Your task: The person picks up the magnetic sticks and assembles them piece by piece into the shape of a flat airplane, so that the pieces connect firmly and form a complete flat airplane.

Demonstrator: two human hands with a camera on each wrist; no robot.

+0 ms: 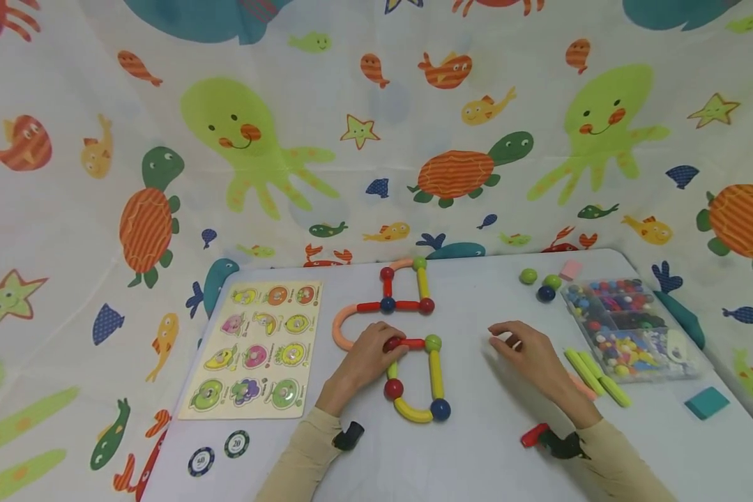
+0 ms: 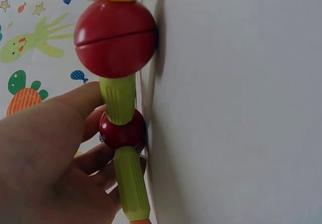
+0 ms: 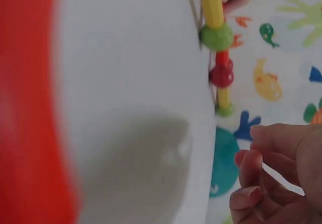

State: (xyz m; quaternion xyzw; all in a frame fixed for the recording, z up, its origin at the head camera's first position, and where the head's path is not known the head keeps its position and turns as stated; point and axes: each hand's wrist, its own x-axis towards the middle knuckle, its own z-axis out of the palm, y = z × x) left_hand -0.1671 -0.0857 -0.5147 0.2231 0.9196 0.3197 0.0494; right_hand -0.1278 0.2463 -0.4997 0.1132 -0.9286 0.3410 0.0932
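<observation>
My left hand (image 1: 365, 359) grips a dark red ball (image 2: 122, 129) at a joint of a ball-and-stick figure. Green sticks run from that ball on both sides in the left wrist view. A short red stick (image 1: 415, 344) links it to a green ball (image 1: 434, 343). Below, a yellow stick (image 1: 436, 375), a blue ball (image 1: 440, 409), a curved yellow piece (image 1: 412, 411) and a second red ball (image 1: 393, 389) form a loop. My right hand (image 1: 530, 355) hovers to the right of the figure, fingers loosely bent, holding nothing.
More joined balls and sticks extend behind, with a curved orange piece (image 1: 341, 326) on their left. A fruit board (image 1: 310, 348) and two poker chips (image 1: 236, 443) lie left. To the right are loose green sticks (image 1: 586, 371), a divided box (image 1: 640, 328), several balls and a teal block (image 1: 707, 403).
</observation>
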